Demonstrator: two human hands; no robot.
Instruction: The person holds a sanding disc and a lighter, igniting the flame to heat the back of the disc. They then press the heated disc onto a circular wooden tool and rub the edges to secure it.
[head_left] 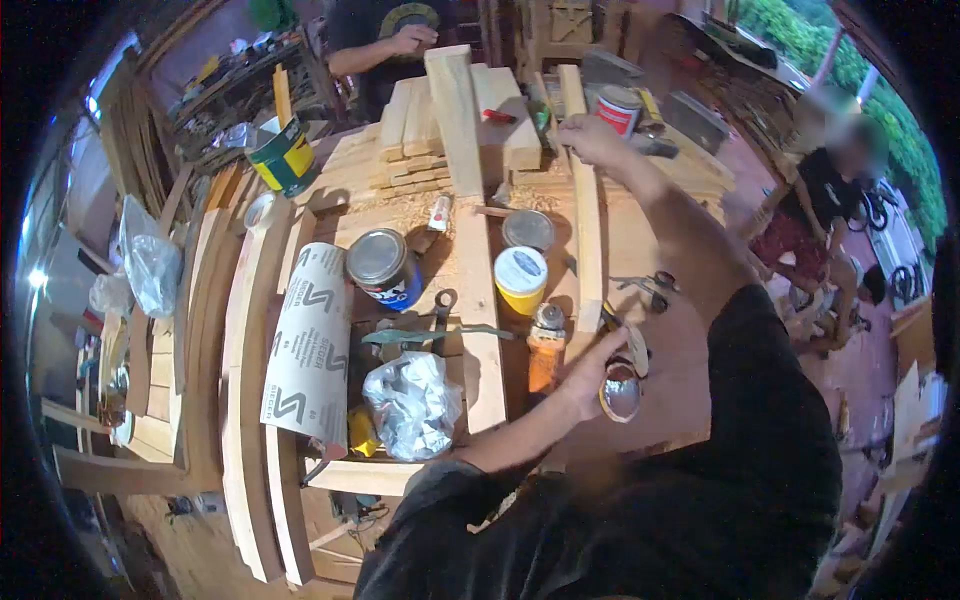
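Observation:
My left hand [594, 382] is closed around a small round cup [620, 396] with dark, glossy brown contents. A pale flat piece [637, 352] stands up at the cup's far rim. My right arm reaches far forward, and my right hand [594, 141] is over the far part of a long wooden beam [588, 240]. Its fingers are pinched together at the beam's left edge; I cannot tell what is between them. Just left of my left hand stands an orange bottle [545, 350], with a yellow-and-white tub [521, 280] behind it.
A blue can [385, 270], a sandpaper roll [308, 345], a crumpled plastic bag [412, 405] and a wrench [441, 308] lie to the left. Scissors [660, 288] lie right of the beam. Stacked boards [410, 125] stand ahead, with a person [385, 50] behind. Other people [835, 190] sit at right.

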